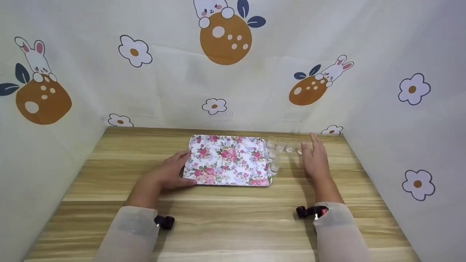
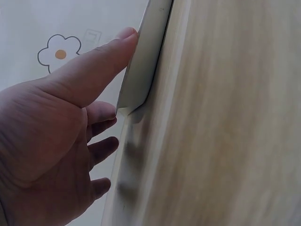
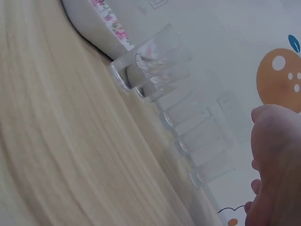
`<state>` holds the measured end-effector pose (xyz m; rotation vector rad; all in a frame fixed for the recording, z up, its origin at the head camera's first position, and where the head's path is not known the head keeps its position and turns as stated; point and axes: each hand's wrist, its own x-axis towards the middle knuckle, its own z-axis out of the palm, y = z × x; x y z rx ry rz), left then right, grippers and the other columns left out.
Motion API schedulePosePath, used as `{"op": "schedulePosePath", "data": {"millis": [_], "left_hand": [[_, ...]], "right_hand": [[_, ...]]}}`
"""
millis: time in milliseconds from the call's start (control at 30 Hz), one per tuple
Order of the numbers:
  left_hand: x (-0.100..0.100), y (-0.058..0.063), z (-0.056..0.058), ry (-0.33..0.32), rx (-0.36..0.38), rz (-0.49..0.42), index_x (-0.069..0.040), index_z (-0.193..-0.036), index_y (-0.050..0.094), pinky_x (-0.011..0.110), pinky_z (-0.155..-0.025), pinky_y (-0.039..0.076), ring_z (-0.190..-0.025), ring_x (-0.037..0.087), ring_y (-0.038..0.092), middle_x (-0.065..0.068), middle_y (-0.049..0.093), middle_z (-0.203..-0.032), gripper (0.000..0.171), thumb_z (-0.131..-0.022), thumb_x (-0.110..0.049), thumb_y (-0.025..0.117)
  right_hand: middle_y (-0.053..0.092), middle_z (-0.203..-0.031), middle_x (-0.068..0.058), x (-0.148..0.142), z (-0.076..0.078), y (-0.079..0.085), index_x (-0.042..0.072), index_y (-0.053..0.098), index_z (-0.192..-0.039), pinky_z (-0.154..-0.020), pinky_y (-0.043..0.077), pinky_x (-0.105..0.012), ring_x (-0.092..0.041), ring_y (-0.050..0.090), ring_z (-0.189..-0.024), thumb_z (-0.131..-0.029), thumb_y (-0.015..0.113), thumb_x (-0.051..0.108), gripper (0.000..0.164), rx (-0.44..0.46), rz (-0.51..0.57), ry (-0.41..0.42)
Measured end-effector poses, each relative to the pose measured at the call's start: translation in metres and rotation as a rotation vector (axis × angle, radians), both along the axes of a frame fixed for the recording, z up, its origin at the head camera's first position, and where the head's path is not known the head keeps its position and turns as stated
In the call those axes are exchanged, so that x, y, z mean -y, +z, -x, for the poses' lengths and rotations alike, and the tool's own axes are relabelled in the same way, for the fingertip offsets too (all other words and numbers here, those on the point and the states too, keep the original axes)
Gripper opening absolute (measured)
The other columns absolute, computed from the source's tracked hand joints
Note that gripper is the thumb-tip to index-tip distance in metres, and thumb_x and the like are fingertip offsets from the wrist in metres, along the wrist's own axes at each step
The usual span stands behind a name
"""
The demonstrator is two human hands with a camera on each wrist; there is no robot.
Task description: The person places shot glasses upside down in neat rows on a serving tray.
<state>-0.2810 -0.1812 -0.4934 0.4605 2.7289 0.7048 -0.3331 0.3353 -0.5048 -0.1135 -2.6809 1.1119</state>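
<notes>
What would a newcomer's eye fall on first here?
Probably the rose-patterned tray on the wooden table, with the left grip at its left end. Next, the clear cups running along its right side and toward the right grip. Behind the table, the backdrop shows rabbits on orange fruit.

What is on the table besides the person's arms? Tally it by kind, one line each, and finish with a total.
Floral tray: 1
Clear cups: 6, some overlapping in view
Total: 7
</notes>
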Motion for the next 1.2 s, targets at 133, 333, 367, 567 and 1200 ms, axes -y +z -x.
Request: {"op": "schedulePosePath", "data": {"millis": [133, 333, 367, 567, 1200], "left_hand": [[0.001, -0.001, 0.000, -0.002, 0.021, -0.021, -0.007, -0.172, 0.015, 0.064, -0.135, 0.019, -0.166, 0.047, 0.015, 0.010, 0.009, -0.183, 0.119, -0.089, -0.063, 0.080], [0.001, -0.002, 0.001, -0.011, 0.010, -0.026, -0.007, -0.172, 0.016, 0.064, -0.135, 0.021, -0.166, 0.046, 0.017, 0.012, 0.012, -0.182, 0.117, -0.090, -0.062, 0.079], [0.001, -0.002, 0.001, -0.012, 0.008, -0.024, -0.007, -0.172, 0.017, 0.064, -0.135, 0.021, -0.166, 0.047, 0.017, 0.012, 0.012, -0.182, 0.117, -0.090, -0.062, 0.079], [0.000, 0.002, -0.001, -0.002, 0.016, -0.018, -0.008, -0.172, 0.017, 0.065, -0.135, 0.021, -0.166, 0.047, 0.016, 0.011, 0.011, -0.182, 0.117, -0.090, -0.063, 0.079], [0.000, -0.003, 0.001, -0.015, 0.000, -0.034, -0.003, -0.171, 0.018, 0.065, -0.134, 0.021, -0.165, 0.049, 0.019, 0.012, 0.012, -0.182, 0.117, -0.090, -0.059, 0.081]], "right_hand": [[0.022, -0.179, -0.020, -0.004, 0.002, -0.001, 0.014, 0.023, -0.172, -0.137, 0.017, -0.062, -0.045, 0.019, -0.166, -0.110, 0.054, 0.041, 0.075, 0.019, 0.089, -0.037], [0.036, -0.173, -0.023, -0.012, 0.005, -0.009, 0.007, 0.023, -0.171, -0.133, 0.033, -0.056, -0.043, 0.035, -0.160, -0.106, 0.066, 0.033, 0.083, 0.078, 0.188, -0.046], [0.039, -0.171, -0.023, -0.013, 0.006, -0.011, 0.005, 0.023, -0.171, -0.131, 0.036, -0.055, -0.042, 0.039, -0.158, -0.105, 0.067, 0.033, 0.084, 0.091, 0.203, -0.044], [0.053, -0.161, -0.025, -0.019, 0.011, -0.020, 0.000, 0.032, -0.167, -0.125, 0.046, -0.048, -0.040, 0.053, -0.149, -0.105, 0.069, 0.033, 0.080, 0.125, 0.231, -0.043], [0.068, -0.139, -0.024, -0.009, 0.018, -0.030, 0.000, 0.062, -0.140, -0.117, 0.052, -0.048, -0.037, 0.066, -0.131, -0.104, 0.068, 0.027, 0.045, 0.070, 0.143, -0.111]]}}
